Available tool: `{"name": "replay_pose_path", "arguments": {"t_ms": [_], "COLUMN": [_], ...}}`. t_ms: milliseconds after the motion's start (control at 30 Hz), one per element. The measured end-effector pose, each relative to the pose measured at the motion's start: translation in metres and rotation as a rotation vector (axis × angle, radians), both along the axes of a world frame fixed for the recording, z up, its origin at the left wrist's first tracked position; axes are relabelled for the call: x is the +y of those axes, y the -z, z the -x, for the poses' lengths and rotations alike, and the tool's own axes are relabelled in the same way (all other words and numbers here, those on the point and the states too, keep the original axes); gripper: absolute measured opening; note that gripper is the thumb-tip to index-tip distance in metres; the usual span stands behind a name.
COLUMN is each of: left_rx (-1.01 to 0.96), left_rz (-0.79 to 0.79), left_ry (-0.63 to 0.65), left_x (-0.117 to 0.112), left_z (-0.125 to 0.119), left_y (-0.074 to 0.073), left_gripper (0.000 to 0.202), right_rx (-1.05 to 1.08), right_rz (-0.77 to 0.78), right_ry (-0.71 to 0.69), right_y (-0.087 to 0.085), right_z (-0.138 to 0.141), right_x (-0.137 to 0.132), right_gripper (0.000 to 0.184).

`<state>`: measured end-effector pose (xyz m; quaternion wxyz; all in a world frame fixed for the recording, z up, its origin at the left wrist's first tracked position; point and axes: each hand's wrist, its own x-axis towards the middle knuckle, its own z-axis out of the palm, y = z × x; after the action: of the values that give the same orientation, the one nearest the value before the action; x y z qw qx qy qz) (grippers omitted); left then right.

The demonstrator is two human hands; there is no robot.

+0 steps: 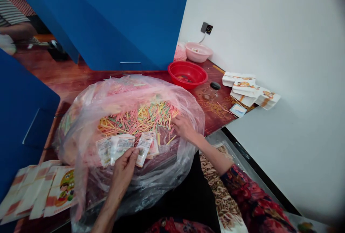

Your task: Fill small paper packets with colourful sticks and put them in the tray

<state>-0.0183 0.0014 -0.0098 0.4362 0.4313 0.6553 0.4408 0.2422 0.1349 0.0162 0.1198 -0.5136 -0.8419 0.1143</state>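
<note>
A large clear plastic bag (161, 175) lies spread open in front of me, holding a heap of thin sticks (134, 119) in pink, yellow and green. Between thumb and fingers, my left hand (124, 166) pinches a small printed packet (143, 149) at the near edge of the heap. More small packets (122, 144) lie beside it on the plastic. My right hand (185, 128) is at the heap's right side, fingers curled closed with the tips among the sticks. How many sticks those fingers grip is hidden.
Blue partitions (129, 21) stand behind and to the left. Right of the bag are a red basin (188, 74), a pink basin (198, 52), a black-lidded jar (211, 91), rubber bands (215, 109) and stacked printed cartons (246, 87). Printed packs (40, 190) lie at lower left. Another person (16, 21) sits beyond.
</note>
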Motion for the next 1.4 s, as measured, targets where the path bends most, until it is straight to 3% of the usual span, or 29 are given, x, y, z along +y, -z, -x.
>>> {"name": "replay_pose_path", "arguments": {"t_ms": [100, 267, 500, 967, 1400], "left_rx": [0.003, -0.007, -0.016, -0.05, -0.011], "left_rz": [0.009, 0.017, 0.022, 0.035, 0.023], "left_ry": [0.007, -0.017, -0.029, -0.029, -0.007], "left_x": [-0.002, 0.0, 0.003, 0.001, -0.004], "left_z": [0.003, 0.002, -0.003, -0.009, -0.009], "left_y": [0.003, 0.004, -0.006, -0.01, -0.011], "left_gripper": [0.047, 0.048, 0.048, 0.048, 0.051], "right_rx": [-0.304, -0.387, -0.399, -0.461, -0.391], "right_rz": [-0.033, -0.045, -0.232, -0.488, -0.582], "right_ry": [-0.048, -0.111, -0.225, -0.609, -0.631], "right_y": [0.0, 0.011, 0.026, 0.026, 0.043], "right_z": [-0.037, -0.065, -0.065, -0.071, -0.086], "right_x": [0.015, 0.015, 0.024, 0.059, 0.063], "right_gripper": [0.021, 0.034, 0.031, 0.02, 0.022]}}
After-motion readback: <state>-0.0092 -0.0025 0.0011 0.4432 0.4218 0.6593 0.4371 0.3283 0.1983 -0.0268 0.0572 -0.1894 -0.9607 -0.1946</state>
